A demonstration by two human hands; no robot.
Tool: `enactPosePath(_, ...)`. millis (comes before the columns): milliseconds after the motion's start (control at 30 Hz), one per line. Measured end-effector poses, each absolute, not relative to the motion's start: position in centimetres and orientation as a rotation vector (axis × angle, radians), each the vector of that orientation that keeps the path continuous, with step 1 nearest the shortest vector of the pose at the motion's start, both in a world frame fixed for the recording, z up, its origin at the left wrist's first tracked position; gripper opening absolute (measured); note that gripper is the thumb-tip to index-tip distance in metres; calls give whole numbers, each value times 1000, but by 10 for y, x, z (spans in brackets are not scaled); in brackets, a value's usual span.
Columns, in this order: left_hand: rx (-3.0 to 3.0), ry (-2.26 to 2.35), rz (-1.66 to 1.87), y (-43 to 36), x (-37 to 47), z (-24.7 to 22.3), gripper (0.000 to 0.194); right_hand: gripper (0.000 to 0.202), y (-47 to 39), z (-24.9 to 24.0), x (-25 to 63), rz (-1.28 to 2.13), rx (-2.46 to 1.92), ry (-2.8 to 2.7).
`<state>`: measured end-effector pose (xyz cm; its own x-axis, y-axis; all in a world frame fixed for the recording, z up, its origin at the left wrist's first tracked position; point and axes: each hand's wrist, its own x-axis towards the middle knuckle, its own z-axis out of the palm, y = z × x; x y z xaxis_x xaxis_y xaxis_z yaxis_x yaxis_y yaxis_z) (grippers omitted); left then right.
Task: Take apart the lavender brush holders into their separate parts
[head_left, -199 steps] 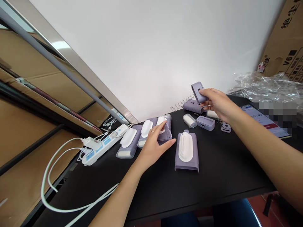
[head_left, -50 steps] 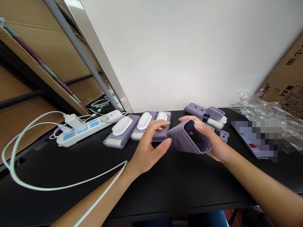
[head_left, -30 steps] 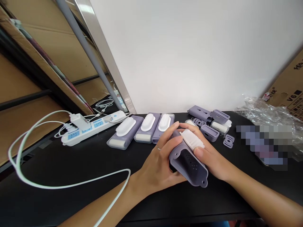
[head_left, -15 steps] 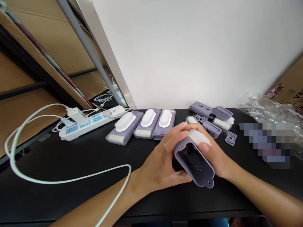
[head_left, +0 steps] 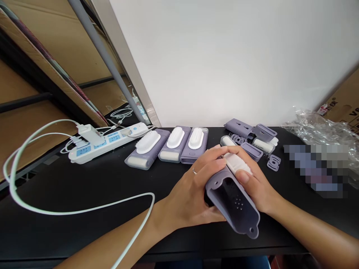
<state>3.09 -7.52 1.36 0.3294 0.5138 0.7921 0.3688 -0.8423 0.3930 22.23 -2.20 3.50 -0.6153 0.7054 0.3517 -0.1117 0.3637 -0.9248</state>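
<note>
A hollow purple plastic casing (head_left: 232,201) is held between both hands, its open end facing me and tilted down to the right. Along its rim, perforated dots show inside, and a small holed tab sticks out at the lower corner. My left hand (head_left: 193,190) wraps around the left side, fingers over the top. A white bristle brush (head_left: 238,163) lies against the casing's upper right side. My right hand (head_left: 255,186) is closed around that side, its thumb pressing on the brush. The far end of the casing is hidden by my fingers.
Several similar purple brush units (head_left: 174,155) stand in a row behind. Loose parts lie back right: a purple shell (head_left: 239,128), a white roller (head_left: 263,145), a flat purple plate (head_left: 273,163). A power strip (head_left: 112,140) and white cable (head_left: 81,213) are left, plastic wrap (head_left: 322,129) right.
The open end of the casing has swung down and slightly right, showing more of its inside. Both hands keep their hold on it.
</note>
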Motion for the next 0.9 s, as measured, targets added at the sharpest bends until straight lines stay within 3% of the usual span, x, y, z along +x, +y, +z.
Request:
enactPosePath(333,2160,1035,1510,-75,24,7,110,50,-8,35,226,1418,-612,-1923)
enactPosePath(433,1929,1035,1617,-76,26,13,100,47,-6,36,226,1386,-614,-1946)
enactPosePath(667,1440,876,1645,-68,22,18,55,37,-6,39,227,1380,-625,-1982)
enactPosePath(900,1469,896,1618,-71,24,21,58,37,-4,41,229,1453,-662,-2044)
